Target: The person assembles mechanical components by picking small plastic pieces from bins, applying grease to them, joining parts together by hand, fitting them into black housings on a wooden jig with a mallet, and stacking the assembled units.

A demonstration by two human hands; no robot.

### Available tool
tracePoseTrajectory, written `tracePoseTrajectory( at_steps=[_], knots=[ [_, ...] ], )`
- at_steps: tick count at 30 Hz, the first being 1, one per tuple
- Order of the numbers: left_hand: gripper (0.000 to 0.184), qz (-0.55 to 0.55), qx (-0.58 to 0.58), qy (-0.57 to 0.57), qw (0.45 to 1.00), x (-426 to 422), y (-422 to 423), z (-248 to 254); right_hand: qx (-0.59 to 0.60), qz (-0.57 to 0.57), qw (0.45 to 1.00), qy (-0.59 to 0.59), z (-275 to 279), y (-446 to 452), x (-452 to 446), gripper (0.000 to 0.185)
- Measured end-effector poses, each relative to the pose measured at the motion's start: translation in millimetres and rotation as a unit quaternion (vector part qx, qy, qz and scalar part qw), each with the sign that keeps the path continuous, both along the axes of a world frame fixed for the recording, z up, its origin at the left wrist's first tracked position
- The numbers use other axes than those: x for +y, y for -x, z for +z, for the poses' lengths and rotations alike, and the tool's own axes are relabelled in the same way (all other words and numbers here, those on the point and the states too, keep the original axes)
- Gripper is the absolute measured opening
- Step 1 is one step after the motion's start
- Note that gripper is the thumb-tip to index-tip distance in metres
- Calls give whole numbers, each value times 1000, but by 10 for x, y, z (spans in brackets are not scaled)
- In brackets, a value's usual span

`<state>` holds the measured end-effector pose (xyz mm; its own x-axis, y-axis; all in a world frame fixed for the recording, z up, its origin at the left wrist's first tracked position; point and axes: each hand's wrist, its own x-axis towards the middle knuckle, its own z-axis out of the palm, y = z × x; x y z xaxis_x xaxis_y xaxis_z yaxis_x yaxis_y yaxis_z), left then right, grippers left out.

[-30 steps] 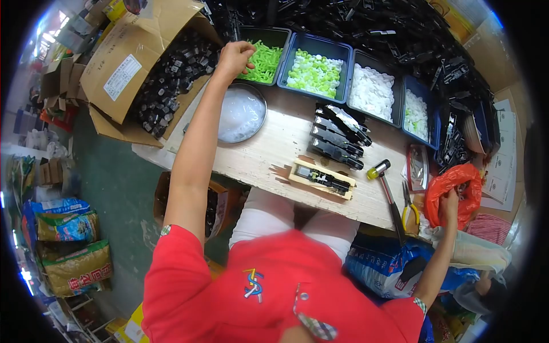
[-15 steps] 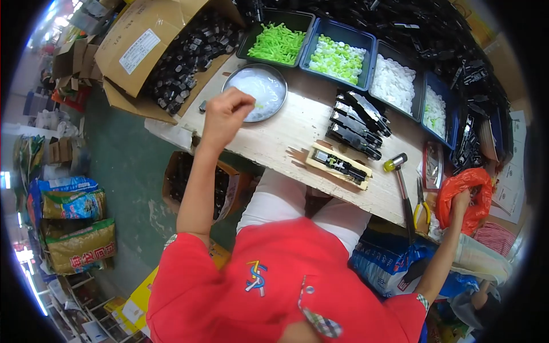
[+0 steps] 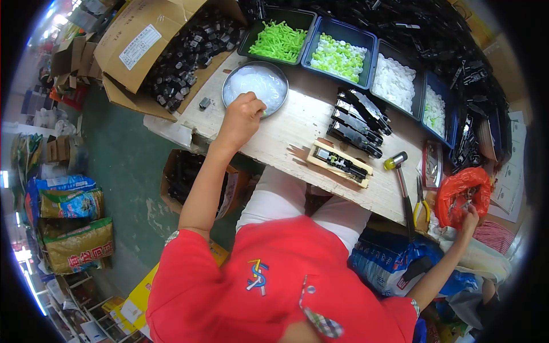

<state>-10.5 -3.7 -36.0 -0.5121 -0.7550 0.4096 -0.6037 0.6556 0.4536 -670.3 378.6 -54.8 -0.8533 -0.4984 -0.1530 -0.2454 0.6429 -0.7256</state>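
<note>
My left hand [image 3: 244, 117] is closed in a pinch over the near rim of a round metal dish [image 3: 284, 98] holding a whitish, shiny substance. A small green plastic piece [image 3: 263, 114] shows at its fingertips. My right hand [image 3: 470, 218] is at the near right edge of an orange-red plastic bag [image 3: 485, 195] with small parts inside. Its fingers are pinched together, and I cannot make out what they hold. Between the hands, a cream-coloured holder [image 3: 316, 162] cradles a black assembly [image 3: 341, 164] with white and green parts. Several black housings [image 3: 355, 127] lie behind it.
Trays of green pins [image 3: 278, 41], green and white pieces [image 3: 337, 58] and white pieces [image 3: 393, 84] line the back. A hammer [image 3: 402, 188] and yellow-handled pliers [image 3: 422, 208] lie at right. A cardboard box [image 3: 128, 48] of dark parts stands at left.
My left hand has moved right and slightly down along the dish's near rim. My right hand has drawn back from inside the bag to its near edge, and the bag's opening shows more.
</note>
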Motion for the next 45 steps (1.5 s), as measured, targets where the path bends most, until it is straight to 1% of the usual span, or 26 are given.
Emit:
tracePoseTrajectory(
  at_steps=[1, 2, 4, 5, 7, 8, 10, 11, 13, 15, 17, 20, 24, 27, 28, 29, 30, 31, 32, 33, 34, 36, 37, 39, 43, 45],
  knots=[
    [7, 10, 31, -24, 999, 4, -25, 35, -46, -56, 996, 47, 152, -261, -59, 26],
    [7, 21, 62, -47, 997, 10, -45, 52, -47, -55, 996, 46, 224, -441, -119, 26],
    [7, 25, 82, -63, 994, 10, -64, 49, -73, -76, 980, 171, 297, -701, -242, 22],
    [8, 28, 103, -78, 991, 7, -63, 51, -73, -76, 980, 171, 284, -751, -271, 22],
    [9, 36, 129, -109, 985, 38, -25, 95, -229, -23, 936, 267, 248, -828, -317, 30],
    [10, 47, 154, -142, 977, 58, -5, 114, -229, -24, 935, 268, 258, -919, -374, 30],
    [11, 49, 186, -164, 968, 85, 29, 127, -295, 32, 873, 388, 283, -1122, -507, 40],
    [12, 51, 218, -187, 957, 90, 42, 131, -295, 32, 872, 389, 271, -1165, -537, 40],
    [12, 55, 188, -168, 966, 100, 52, 127, -390, 141, 775, 477, 214, -1223, -575, 44],
    [12, 60, 157, -149, 974, 93, 48, 95, -402, 147, 762, 486, 158, -1245, -619, 46],
    [11, 27, 71, -26, 997, 45, 30, 13, -414, 154, 750, 493, 149, -1282, -670, 48],
    [9, 9, -6, -8, 1000, 12, 54, -91, -429, 144, 739, 500, 212, -1412, -771, 53],
    [10, -7, -5, 32, 999, -2, 52, -54, -449, 131, 725, 506, 320, -1609, -918, 43],
    [12, 8, 45, 10, 999, 59, 41, 99, -486, 158, 700, 499, 363, -1758, -1083, 32],
    [13, 27, 99, -54, 993, 107, 54, 170, -502, 178, 690, 490, 375, -1822, -1150, 28],
    [14, 45, 154, -117, 980, 153, 69, 224, -502, 179, 689, 491, 391, -1893, -1210, 28],
    [14, 45, 154, -116, 980, 197, 95, 252, -448, 197, 753, 441, 411, -1976, -1263, 27],
    [14, 33, 228, -190, 954, 247, 139, 268, -388, 212, 810, 387, 436, -2082, -1317, 25],
    [15, 18, 299, -263, 917, 297, 198, 278, -364, 189, 840, 355, 456, -2258, -1400, 25],
    [15, 12, 301, -266, 916, 353, 268, 286, -343, 191, 860, 326, 486, -2440, -1484, 24],
    [16, -21, 350, -329, 877, 418, 350, 285, -320, 190, 880, 295, 521, -2625, -1566, 24],
    [15, -79, 417, -418, 803, 528, 521, 230, -320, 191, 893, 251, 578, -2982, -1727, 18],
    [15, -87, 417, -426, 798, 583, 603, 202, -331, 227, 881, 252, 588, -3150, -1797, 16],
    [15, -123, 428, -501, 742, 688, 748, 161, -276, 307, 874, 257, 527, -3383, -1897, 14],
    [13, -141, 439, -527, 714, 851, 949, 175, -339, 294, 850, 275, 574, -3769, -1993, 14],
    [13, -150, 435, -524, 717, 876, 973, 178, -318, 307, 851, 283, 512, -3813, -1994, 15]
  ],
)
